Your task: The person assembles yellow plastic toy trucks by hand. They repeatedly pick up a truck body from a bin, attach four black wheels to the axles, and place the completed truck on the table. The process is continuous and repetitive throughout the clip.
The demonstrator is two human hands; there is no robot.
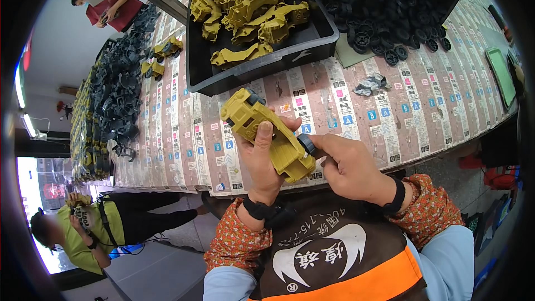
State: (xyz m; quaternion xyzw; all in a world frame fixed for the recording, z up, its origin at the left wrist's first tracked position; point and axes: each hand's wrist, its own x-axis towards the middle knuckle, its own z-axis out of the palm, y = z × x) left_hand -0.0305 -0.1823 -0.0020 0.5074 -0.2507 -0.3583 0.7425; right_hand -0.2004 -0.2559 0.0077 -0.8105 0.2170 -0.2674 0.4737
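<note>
A yellow plastic toy truck body is held above the near part of the table, tilted, with its upper end to the left. My left hand is closed around it, the thumb lying along its side. At the right side of the body's lower end sits a small black wheel. My right hand grips this wheel with bent fingers, pressed against the body; the fingertips are partly hidden. Another dark wheel shows at the body's upper end.
Beyond my hands stands a black bin of yellow truck bodies. Loose black wheels are heaped at far right, near a crumpled wrapper. Dark grey parts cover the left side. Two other people handle things at left.
</note>
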